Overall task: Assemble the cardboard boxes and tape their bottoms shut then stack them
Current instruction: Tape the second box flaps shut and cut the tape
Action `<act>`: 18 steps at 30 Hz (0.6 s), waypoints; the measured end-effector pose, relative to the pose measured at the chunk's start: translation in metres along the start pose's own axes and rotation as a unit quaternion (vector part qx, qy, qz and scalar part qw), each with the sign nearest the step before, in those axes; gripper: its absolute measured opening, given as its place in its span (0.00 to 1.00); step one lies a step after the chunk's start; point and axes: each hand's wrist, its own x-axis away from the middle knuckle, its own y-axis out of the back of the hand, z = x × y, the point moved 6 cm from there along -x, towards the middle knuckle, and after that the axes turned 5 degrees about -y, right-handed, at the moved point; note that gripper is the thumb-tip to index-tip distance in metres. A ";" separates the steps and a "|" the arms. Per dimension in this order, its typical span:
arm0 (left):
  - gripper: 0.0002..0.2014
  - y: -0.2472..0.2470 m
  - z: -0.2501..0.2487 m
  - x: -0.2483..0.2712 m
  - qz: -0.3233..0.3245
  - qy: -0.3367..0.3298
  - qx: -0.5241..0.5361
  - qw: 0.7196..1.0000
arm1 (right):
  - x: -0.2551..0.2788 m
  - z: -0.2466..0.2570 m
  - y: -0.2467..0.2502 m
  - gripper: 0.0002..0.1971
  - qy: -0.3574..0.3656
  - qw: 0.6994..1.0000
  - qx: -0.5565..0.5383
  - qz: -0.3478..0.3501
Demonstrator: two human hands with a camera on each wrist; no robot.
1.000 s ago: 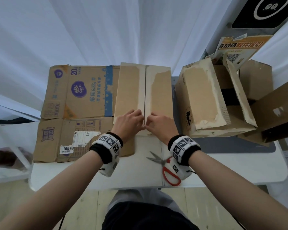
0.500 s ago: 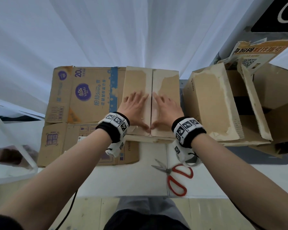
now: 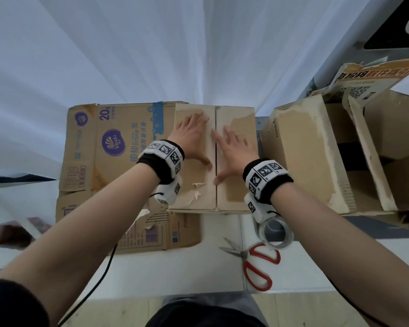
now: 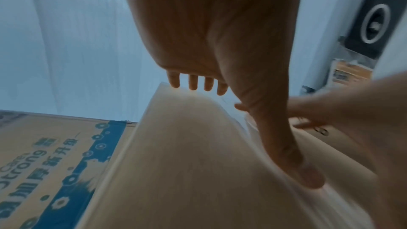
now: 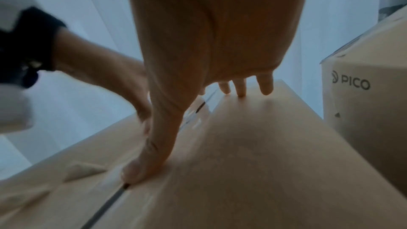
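Nearest me on the white tabletop (image 3: 170, 267): red-handled scissors (image 3: 255, 265), then a clear tape roll (image 3: 275, 234) just beyond them. Next, the cardboard box (image 3: 236, 194), flaps folded shut. I see my left hand (image 3: 191, 138) and right hand (image 3: 234, 152) pressing flat, fingers straight, one on each flap beside the centre seam. Left: flattened printed carton (image 3: 118, 142). Right: opened boxes (image 3: 302, 156). Farthest: white curtain (image 3: 151, 55).

Left hand (image 3: 191, 138) and right hand (image 3: 232, 153) lie flat, fingers straight, thumbs nearly meeting.
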 end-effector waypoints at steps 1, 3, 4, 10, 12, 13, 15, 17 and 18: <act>0.72 0.003 0.005 -0.007 0.002 0.003 0.013 1.000 | -0.001 -0.001 -0.002 0.77 0.001 1.000 0.000 0.000; 0.74 0.011 0.014 -0.023 0.006 0.013 0.029 0.999 | -0.002 -0.002 -0.001 0.76 0.001 1.000 -0.004 -0.011; 0.74 0.015 0.017 -0.031 0.007 0.018 0.034 0.999 | -0.003 -0.003 0.001 0.76 0.001 1.000 -0.005 -0.020; 0.70 0.026 0.022 -0.058 0.016 0.039 0.053 0.998 | -0.015 -0.002 0.019 0.74 0.009 0.998 0.029 -0.055; 0.64 0.025 0.022 -0.061 0.016 0.036 0.062 0.997 | -0.021 -0.001 0.023 0.74 0.007 0.997 0.039 -0.062; 0.62 0.025 0.023 -0.062 0.015 0.034 0.065 0.997 | -0.024 -0.001 0.025 0.73 0.004 0.997 0.040 -0.064; 0.61 0.024 0.023 -0.065 0.014 0.031 0.069 0.997 | -0.033 -0.004 0.031 0.73 -0.004 0.997 0.036 -0.063; 0.60 0.024 0.025 -0.067 0.011 0.032 0.075 0.997 | -0.042 -0.006 0.037 0.73 -0.007 0.998 0.033 -0.058; 0.59 0.025 0.026 -0.069 0.008 0.033 0.080 0.996 | -0.047 -0.007 0.040 0.73 -0.007 0.998 0.033 -0.056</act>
